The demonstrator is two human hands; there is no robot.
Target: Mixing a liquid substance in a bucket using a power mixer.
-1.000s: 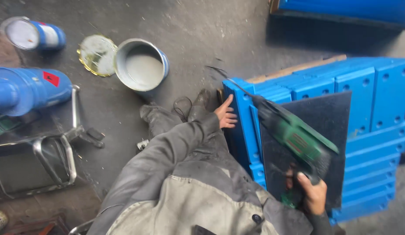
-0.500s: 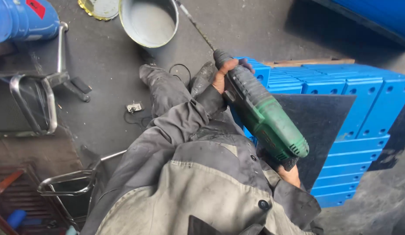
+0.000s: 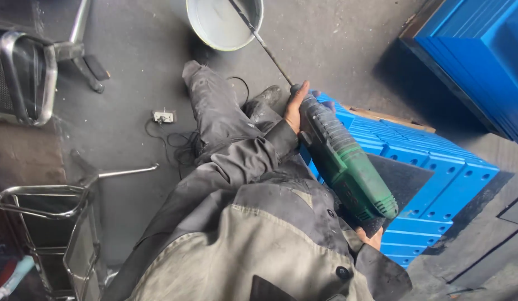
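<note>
Lifted, one green drill (image 3: 348, 161) (both hands clamped) now points bucketward (image 3: 220, 25).

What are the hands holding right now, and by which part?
Both hold the green drill: the left hand grips its front barrel near the long bit, the right hand is at the rear handle, mostly hidden.

Drill (image 3: 348, 161) held in both hands, bit (image 3: 259, 39) reaching into bucket (image 3: 222, 25) ahead, panels (image 3: 431, 161) right of grip, socket (image 3: 163, 116) and chairs (image 3: 30, 78) left.
</note>
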